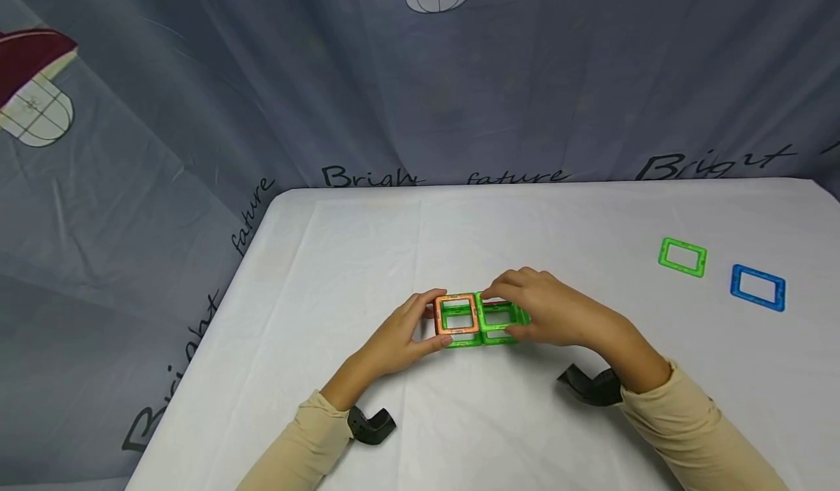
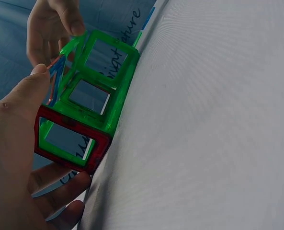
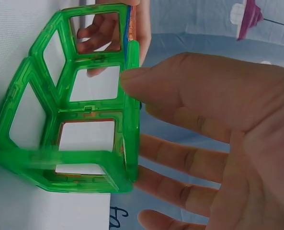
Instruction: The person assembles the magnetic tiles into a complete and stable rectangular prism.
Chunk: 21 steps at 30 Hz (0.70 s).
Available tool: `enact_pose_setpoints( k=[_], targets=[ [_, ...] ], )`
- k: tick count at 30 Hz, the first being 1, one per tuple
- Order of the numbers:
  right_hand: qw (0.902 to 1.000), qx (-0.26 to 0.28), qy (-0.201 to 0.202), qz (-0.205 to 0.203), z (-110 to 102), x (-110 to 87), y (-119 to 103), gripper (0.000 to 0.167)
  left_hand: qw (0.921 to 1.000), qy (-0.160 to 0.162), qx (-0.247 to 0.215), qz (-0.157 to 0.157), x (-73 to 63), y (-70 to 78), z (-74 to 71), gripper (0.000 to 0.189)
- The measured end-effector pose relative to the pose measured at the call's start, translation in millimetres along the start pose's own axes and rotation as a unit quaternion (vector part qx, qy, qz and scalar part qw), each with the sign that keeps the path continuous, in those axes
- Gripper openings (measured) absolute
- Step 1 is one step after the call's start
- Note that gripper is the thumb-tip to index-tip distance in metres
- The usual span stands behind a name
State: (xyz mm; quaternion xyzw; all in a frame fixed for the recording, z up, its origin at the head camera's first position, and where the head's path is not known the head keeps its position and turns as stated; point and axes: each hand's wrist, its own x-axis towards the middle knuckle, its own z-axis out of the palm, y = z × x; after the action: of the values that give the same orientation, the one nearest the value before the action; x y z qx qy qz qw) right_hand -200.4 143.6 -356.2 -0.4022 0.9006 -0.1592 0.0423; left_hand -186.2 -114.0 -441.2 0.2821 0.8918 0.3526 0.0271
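Observation:
A box of magnetic tiles lies on the table in front of me, mostly green frames. An orange square tile (image 1: 438,316) tops its left part, with a blue tile edge (image 3: 128,28) just under it. At the left end stands a red tile (image 2: 103,143). My left hand (image 1: 397,334) grips this end, thumb near the front and fingers around the back. Over the right part, my right hand (image 1: 558,308) holds the upper green tile (image 1: 482,316) by its edges between thumb and fingers. That tile appears slightly tilted in the left wrist view.
On the white tablecloth (image 1: 367,243), a green rectangular tile (image 1: 680,269) and a blue rectangular tile (image 1: 757,302) lie flat at the right. Black wrist devices (image 1: 372,427) stick out below both forearms. A grey printed curtain (image 1: 525,75) hangs behind the table.

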Motion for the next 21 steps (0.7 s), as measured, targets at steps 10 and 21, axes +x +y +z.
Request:
enact_pose_setpoints(
  k=[10, 21],
  targets=[
    [0.9999, -0.004, -0.011, 0.003, -1.2, -0.4, 0.2, 0.046, 1.0000, -0.002, 0.002, 0.001, 0.9, 0.0, 0.2, 0.067],
    [0.9998, -0.006, -0.015, 0.011, -0.8, -0.4, -0.6, 0.045, 0.9999, -0.006, 0.000, -0.009, 0.1, 0.1, 0.1, 0.069]
  ],
)
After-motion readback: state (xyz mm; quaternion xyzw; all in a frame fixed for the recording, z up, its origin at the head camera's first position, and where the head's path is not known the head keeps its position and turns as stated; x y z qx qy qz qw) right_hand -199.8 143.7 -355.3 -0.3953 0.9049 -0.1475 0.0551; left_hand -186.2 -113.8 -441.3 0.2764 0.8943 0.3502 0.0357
